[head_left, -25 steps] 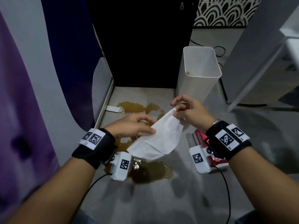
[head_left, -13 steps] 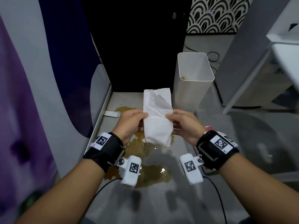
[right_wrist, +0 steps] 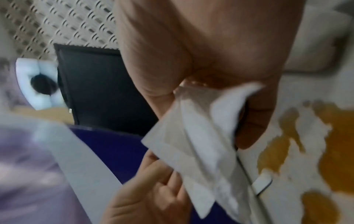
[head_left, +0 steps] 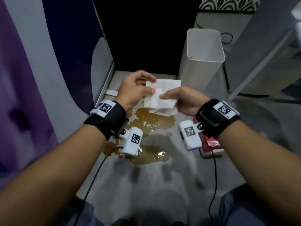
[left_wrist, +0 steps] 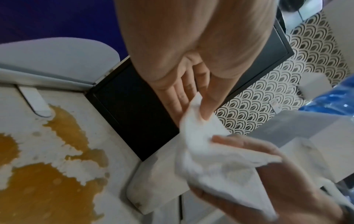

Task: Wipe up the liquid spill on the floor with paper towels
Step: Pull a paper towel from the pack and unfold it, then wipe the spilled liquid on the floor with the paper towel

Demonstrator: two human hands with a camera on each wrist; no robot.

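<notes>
- Left hand pinches the far-left edge of the paper towel; right hand pinches its near-right side.
- Towel is held above the far part of the orange spill, apparently not touching it.
- Step judged: folding the towel into a pad; wiping not begun.
- Next move calls for pressing the pad flat onto the spill.
- Against half a second ago, the towel is folded shorter, no longer upright and long.

- Head view looks steeply down from above onto the floor.
- Wrist views look close along each palm; all share the spill.
</notes>
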